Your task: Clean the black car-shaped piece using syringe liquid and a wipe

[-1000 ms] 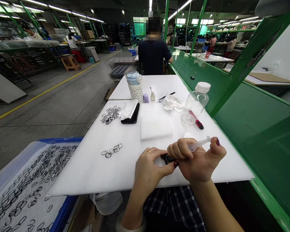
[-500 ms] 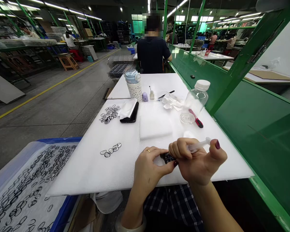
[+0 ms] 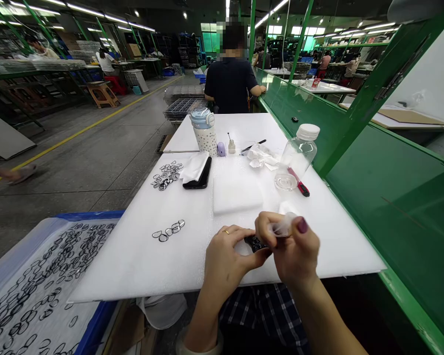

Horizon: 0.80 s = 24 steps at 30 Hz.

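My left hand (image 3: 225,256) is closed on a small black part (image 3: 256,242), pinched between thumb and fingers just above the white table (image 3: 133,266). The part's full shape is hidden by both hands. In my right hand (image 3: 294,249), the fingers wrap round a translucent plastic syringe (image 3: 281,226), and the thumb is at its rear end. The syringe's tip is hidden by the fingers, close to the black part. To the left of my hands lie several thin black rings (image 3: 169,230) in a short row, with a loose pile of similar rings (image 3: 166,175) farther back.
A white foam pad (image 3: 237,195) lies beyond my hands. A black phone (image 3: 199,180) under tissue, a patterned cup (image 3: 206,135), a clear bottle (image 3: 299,150) and a red-black cutter (image 3: 299,183) stand or lie around. A green partition (image 3: 392,212) borders the right; a ring-filled tray (image 3: 107,215) sits lower left.
My right thumb has come down toward the fingers, and the syringe's rear end sticks out less. My left hand keeps its hold on the black part. A passing foot appears at far left.
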Each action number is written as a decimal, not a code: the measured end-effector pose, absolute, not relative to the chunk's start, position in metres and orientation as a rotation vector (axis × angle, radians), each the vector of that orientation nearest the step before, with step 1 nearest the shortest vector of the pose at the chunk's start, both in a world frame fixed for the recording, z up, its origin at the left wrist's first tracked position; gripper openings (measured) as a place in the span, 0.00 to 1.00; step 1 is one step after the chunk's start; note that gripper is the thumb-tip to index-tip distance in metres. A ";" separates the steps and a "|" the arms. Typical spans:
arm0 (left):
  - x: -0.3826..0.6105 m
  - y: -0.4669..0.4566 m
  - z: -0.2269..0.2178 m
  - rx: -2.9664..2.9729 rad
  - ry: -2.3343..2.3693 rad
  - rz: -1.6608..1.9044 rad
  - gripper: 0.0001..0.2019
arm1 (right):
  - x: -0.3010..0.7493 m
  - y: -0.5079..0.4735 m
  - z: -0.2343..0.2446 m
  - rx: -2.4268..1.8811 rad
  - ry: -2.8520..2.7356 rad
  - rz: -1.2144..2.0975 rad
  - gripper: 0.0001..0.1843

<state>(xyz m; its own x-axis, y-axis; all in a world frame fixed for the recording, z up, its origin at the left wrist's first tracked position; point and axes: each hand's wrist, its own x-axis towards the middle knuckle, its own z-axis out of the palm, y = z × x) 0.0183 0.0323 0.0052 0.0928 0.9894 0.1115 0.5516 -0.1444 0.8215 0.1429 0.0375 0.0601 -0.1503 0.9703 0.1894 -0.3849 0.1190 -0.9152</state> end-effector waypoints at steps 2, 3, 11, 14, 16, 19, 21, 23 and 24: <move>0.017 0.031 0.004 1.761 1.510 0.923 0.13 | 0.143 0.043 0.080 -0.680 -1.092 1.308 0.34; 0.017 0.031 0.003 1.760 1.502 0.920 0.15 | 0.143 0.051 0.091 -0.640 -1.065 1.250 0.33; 0.012 0.028 0.001 1.795 1.464 0.894 0.18 | 0.124 0.158 0.064 -0.956 -1.366 1.286 0.26; 0.009 0.026 -0.001 1.844 1.439 0.875 0.20 | 0.138 0.157 0.055 -1.019 -1.424 1.220 0.18; 0.008 0.025 -0.001 1.888 1.421 0.861 0.22 | 0.159 0.143 0.062 -1.002 -1.413 1.096 0.16; 0.006 0.025 -0.003 1.959 1.396 0.821 0.25 | 0.199 0.122 0.067 -1.156 -1.502 0.917 0.15; 0.005 0.024 -0.004 1.998 1.377 0.796 0.26 | 0.222 0.113 0.059 -1.428 -1.627 0.807 0.18; 0.004 0.023 -0.004 2.037 1.351 0.787 0.25 | 0.237 0.109 0.043 -1.642 -1.689 0.709 0.20; 0.003 0.022 -0.004 2.055 1.342 0.786 0.25 | 0.241 0.108 0.035 -1.695 -1.687 0.681 0.19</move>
<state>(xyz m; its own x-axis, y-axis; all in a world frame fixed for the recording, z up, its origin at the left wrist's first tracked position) 0.0032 0.0223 -0.0044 0.3280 0.9292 0.1701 0.6029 -0.3445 0.7196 0.2408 0.1081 0.0346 0.0405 0.9961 0.0788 0.6625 0.0322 -0.7483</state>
